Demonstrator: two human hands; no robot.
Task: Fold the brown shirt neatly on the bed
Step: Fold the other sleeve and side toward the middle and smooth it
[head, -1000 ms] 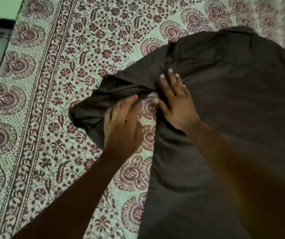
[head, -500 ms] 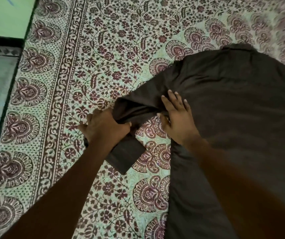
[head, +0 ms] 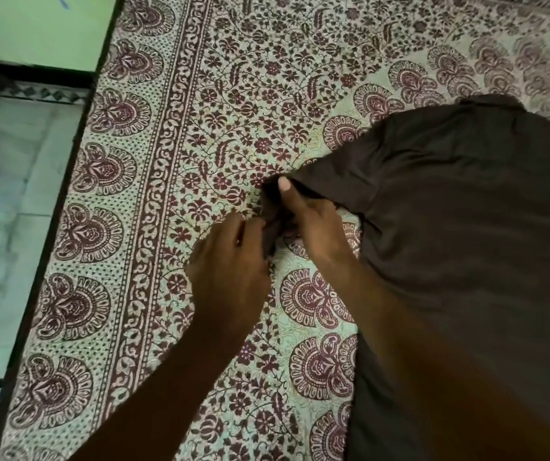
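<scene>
Head view: we see brown shirt flat on the bed, right side, sleeve bunched at its left edge.
Risk: we judge the sleeve may crumple or twist if pulled unevenly; body could drag off-square.
Left hand: fingers pinched on sleeve end.
Right hand: fingers closed on sleeve, one fingertip extended far.
</scene>
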